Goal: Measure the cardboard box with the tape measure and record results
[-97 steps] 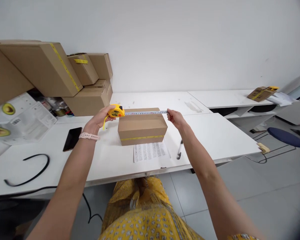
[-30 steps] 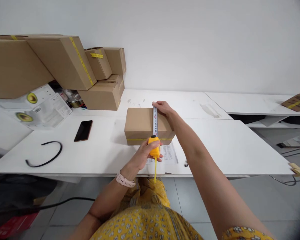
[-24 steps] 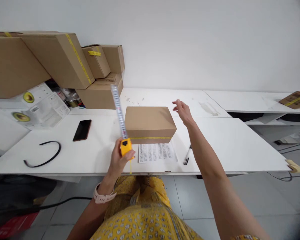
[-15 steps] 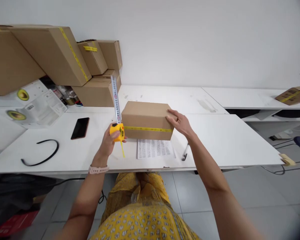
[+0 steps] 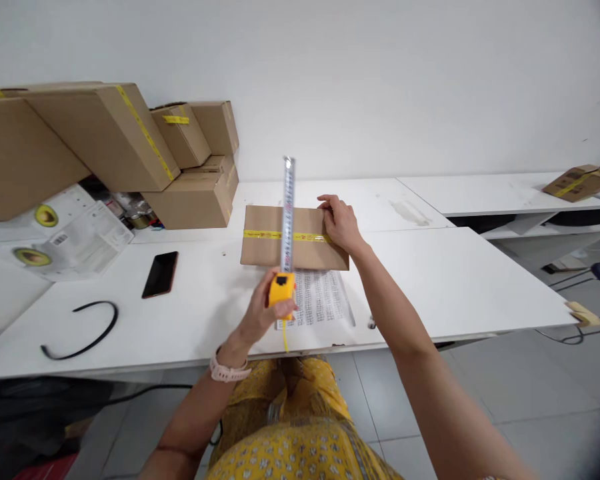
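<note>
My left hand (image 5: 260,308) is closed around a yellow tape measure (image 5: 281,288). Its metal blade (image 5: 288,213) extends away from me, across the middle of a small brown cardboard box (image 5: 265,250); whether the blade touches the box I cannot tell. A strip of yellow printed tape runs along the box's face. My right hand (image 5: 344,225) grips the box's right end, fingers curled over its far edge. Under the near side of the box lies a printed sheet (image 5: 323,303), partly covered by the box and my left hand.
Larger cardboard boxes (image 5: 105,140) are stacked at the left against the wall. A phone (image 5: 161,275), a black curved strip (image 5: 114,320) and a pen (image 5: 372,323), mostly hidden by my right arm, lie on the white table (image 5: 450,280). Another taped box (image 5: 575,182) stands far right.
My left hand has moved right with the tape measure, from the box's left end to its middle. The box has turned so its taped face points up more. My right fingers have curled over the far edge.
</note>
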`<state>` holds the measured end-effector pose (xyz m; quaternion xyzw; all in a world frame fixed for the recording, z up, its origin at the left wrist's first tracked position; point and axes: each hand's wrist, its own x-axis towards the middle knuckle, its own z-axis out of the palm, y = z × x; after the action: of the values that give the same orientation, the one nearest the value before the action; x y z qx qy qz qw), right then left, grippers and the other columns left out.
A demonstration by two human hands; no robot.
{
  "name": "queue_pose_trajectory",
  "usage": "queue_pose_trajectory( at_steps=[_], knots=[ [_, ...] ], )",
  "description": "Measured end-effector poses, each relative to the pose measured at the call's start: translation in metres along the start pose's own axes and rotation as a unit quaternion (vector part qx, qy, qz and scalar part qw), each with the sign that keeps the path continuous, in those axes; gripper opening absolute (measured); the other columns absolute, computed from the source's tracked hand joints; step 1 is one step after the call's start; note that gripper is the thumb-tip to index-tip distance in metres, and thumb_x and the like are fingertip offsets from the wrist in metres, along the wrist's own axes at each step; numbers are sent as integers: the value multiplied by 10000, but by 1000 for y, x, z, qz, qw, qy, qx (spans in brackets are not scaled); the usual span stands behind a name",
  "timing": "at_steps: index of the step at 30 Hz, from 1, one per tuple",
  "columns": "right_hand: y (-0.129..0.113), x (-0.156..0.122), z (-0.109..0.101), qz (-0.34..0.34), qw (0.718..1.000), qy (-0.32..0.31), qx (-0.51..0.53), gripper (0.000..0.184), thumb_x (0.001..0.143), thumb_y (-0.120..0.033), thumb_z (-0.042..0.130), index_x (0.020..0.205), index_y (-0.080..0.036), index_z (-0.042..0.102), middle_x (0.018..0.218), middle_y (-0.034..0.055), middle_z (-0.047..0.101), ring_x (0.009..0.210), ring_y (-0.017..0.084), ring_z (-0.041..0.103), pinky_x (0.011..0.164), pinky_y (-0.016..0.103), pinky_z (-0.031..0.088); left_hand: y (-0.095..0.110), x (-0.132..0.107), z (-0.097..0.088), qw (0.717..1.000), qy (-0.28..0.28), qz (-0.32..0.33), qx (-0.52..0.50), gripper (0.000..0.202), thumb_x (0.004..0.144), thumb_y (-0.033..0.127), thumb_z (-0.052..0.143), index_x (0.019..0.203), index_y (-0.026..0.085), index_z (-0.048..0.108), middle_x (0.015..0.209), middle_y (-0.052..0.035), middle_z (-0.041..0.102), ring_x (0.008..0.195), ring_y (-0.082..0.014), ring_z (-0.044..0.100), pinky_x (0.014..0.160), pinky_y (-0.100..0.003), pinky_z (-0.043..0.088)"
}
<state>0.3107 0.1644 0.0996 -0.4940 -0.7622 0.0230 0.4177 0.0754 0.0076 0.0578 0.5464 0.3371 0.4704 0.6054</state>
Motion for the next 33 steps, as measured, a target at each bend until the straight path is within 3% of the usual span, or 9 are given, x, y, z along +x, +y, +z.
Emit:
queue_pose_trajectory(
  at_steps=[4, 9, 14, 21, 33],
  knots=[
    [-1, 2, 1, -9, 998, -25, -63, 539, 950, -161, 271, 1461, -226, 431, 1166, 104, 693, 1021, 292, 579, 914, 474, 414, -24, -11, 20, 995, -32, -73, -61, 588, 719, 458, 807, 1163, 232, 495, 929, 2, 574, 701, -164, 692, 541, -264, 599],
    [-2, 4, 1, -13, 991, -48, -125, 636, 956, -147, 250, 1576, -269, 311, 1163, 116, 645, 1007, 305, 534, 887, 472, 403, -36, -13, 19, 990, -5, -101, -94, 668, 702, 485, 819, 1209, 233, 464, 1070, -59, 626, 661, -158, 691, 521, -275, 586],
    [-4, 6, 2, -4, 986, -68, -152, 639, 962, -115, 262, 1543, -329, 419, 1103, 112, 596, 965, 282, 509, 880, 454, 377, -43, -21, 23, 991, -14, -103, -88, 595, 728, 474, 797, 1187, 240, 498, 1292, -104, 582, 683, -156, 713, 533, -284, 597],
    [-4, 6, 4, -8, 983, -78, -164, 564, 991, -154, 294, 1434, -372, 566, 1214, 113, 569, 1043, 300, 486, 883, 465, 349, -52, -22, 24, 992, -15, -109, -60, 569, 743, 447, 774, 1207, 247, 513, 1396, -110, 554, 715, -133, 690, 571, -275, 603],
    [9, 7, 13, -32, 991, -42, -125, 502, 1029, -288, 270, 1397, -394, 596, 1158, 103, 569, 1001, 297, 483, 889, 500, 362, -59, -18, 19, 992, -25, -119, -36, 573, 735, 421, 774, 1208, 265, 489, 1339, -90, 580, 759, -125, 634, 590, -254, 575]
  ],
)
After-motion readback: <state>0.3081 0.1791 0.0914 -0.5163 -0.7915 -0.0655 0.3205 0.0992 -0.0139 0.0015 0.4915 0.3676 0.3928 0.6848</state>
